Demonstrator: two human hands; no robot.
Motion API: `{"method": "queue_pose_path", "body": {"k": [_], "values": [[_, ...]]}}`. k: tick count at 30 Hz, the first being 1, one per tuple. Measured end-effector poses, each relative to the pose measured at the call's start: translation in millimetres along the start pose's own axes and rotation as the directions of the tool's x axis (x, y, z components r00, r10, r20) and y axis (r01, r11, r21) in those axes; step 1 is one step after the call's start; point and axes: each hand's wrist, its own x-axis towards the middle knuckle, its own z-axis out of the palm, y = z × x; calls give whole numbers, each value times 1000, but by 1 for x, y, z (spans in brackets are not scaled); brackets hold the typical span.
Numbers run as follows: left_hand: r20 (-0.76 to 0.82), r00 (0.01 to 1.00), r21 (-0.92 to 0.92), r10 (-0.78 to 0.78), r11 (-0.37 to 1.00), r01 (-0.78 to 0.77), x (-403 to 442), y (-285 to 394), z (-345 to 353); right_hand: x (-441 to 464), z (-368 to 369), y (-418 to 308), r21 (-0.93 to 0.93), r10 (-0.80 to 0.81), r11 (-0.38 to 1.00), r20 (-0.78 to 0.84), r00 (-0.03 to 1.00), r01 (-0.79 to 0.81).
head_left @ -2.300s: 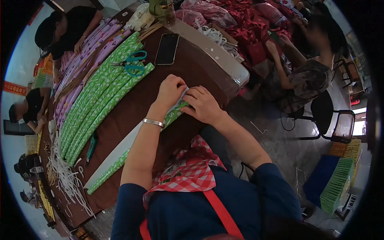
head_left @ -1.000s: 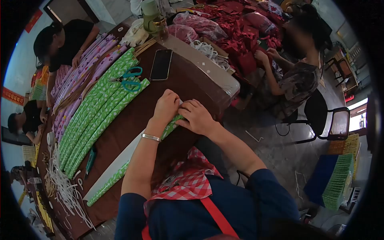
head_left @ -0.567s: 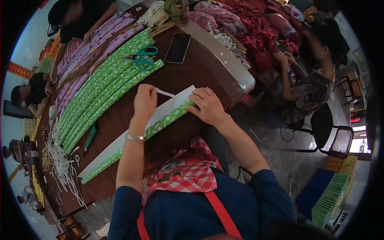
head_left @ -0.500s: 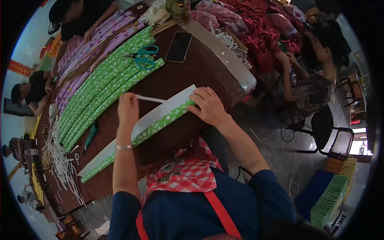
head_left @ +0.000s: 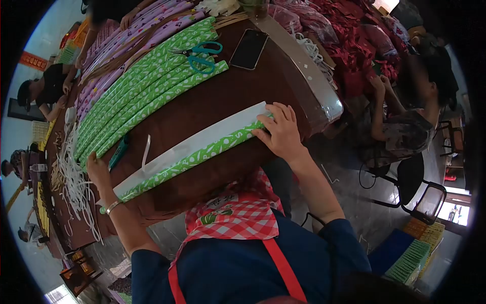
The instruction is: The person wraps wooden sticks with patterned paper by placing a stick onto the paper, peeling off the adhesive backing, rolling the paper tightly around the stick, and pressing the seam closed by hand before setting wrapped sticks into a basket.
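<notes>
Fingers of the right hand point(head_left: 282, 133) lie spread on the right end of a partly rolled green sheet point(head_left: 202, 154), near side of the table point(head_left: 243, 91); whether the left hand point(head_left: 97, 169) grips anything, I can't tell. Rolling seems in hand; next calls for both hands, evenly. Leftward, a white strip point(head_left: 146, 152); beyond, green rolls point(head_left: 152, 96).

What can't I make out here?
In the head view:
Green-patterned wrap: right end partly covered by the right hand.
Left hand: the hand itself hides whether it grips anything.
Glass container: cut off by the top edge.
Apron: lettering too small to read.
</notes>
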Motion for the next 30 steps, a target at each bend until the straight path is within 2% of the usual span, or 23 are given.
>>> {"method": "queue_pose_path", "body": {"k": [1,3,4,5,6,7,8,11,13,14,16,22,26,28,30], "values": [[-35,996,-53,84,995,-85,4,50,-4,0,0,0,-5,0,1000,3,1000,0],[6,957,-294,290,915,-275,1,142,5,0,0,0,-13,11,1000,21,1000,-11],[34,902,-351,431,850,-393,-5,188,14,0,1,1,-20,7,1000,22,1000,-7],[100,847,-523,522,752,-401,-20,237,14,-1,3,2,8,8,1000,9,1000,-8],[83,723,-580,686,623,-524,-32,269,29,-1,4,2,36,11,999,-4,1000,-10],[179,620,-645,764,567,-512,-45,302,37,-2,5,3,25,9,1000,-5,1000,-9],[180,550,-710,816,495,-502,-58,326,54,-1,5,3,48,-4,999,-23,1000,5],[191,501,-724,844,466,-509,-90,386,85,1,4,2,50,-24,998,-37,999,26],[189,407,-660,894,422,-622,-102,404,98,2,3,2,36,-29,999,-31,999,31],[186,405,-663,895,419,-621,-103,407,103,2,4,3,37,-29,999,-32,999,31],[170,375,-566,911,402,-720,-105,410,108,1,3,3,43,-26,999,-34,999,27],[151,298,-559,943,330,-760,-101,408,108,1,1,3,52,1,999,20,1000,-2],[142,296,-596,945,320,-737,-99,406,112,1,2,3,60,6,998,16,1000,-7],[87,341,-616,936,319,-720,-100,405,112,1,2,3,66,6,998,12,1000,-7],[98,308,-593,946,304,-746,-99,405,109,1,3,3,58,0,998,1,1000,0]]}}
